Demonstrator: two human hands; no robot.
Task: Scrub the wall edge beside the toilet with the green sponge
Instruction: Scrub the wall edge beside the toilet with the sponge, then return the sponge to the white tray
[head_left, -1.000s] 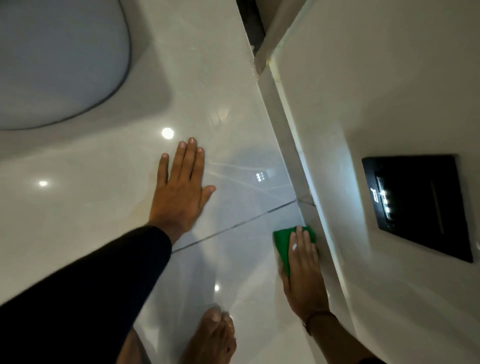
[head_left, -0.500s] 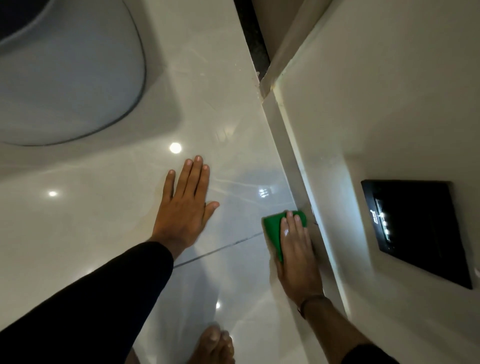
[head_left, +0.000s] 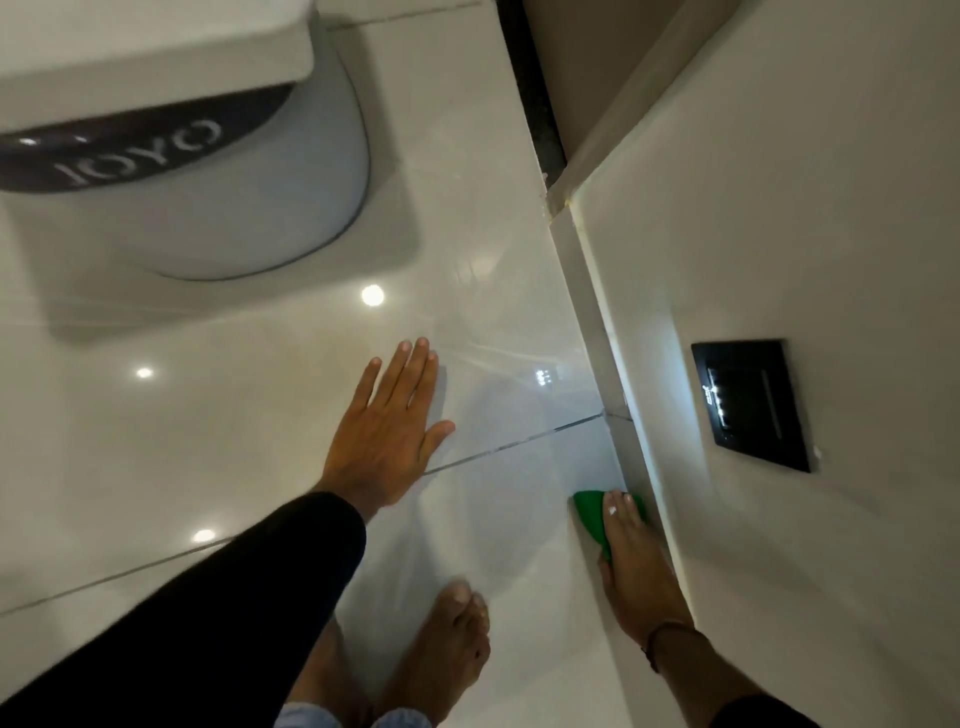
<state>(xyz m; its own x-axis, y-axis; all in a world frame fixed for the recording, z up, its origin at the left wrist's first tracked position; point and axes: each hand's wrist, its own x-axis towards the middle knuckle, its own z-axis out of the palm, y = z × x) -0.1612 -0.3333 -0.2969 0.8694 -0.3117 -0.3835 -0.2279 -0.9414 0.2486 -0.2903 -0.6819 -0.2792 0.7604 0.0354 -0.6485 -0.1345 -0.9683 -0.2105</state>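
Observation:
My right hand (head_left: 631, 561) presses the green sponge (head_left: 591, 517) flat against the grey wall edge (head_left: 592, 322) where the glossy floor meets the white wall, just below a grout line. Only the sponge's left part shows past my fingers. My left hand (head_left: 387, 439) lies flat on the floor tile with fingers spread, holding nothing, in a black sleeve. The white toilet (head_left: 249, 197) with a dark lettered band stands at the upper left.
A black wall panel (head_left: 753, 402) with small lights sits on the white wall to the right of the edge. My bare foot (head_left: 441, 654) rests on the floor between my arms. A dark gap (head_left: 535, 93) runs along the wall's far corner.
My right hand has pulled the sponge back along the wall edge toward me, from the grout line to below it. The view has tilted so more of the toilet shows.

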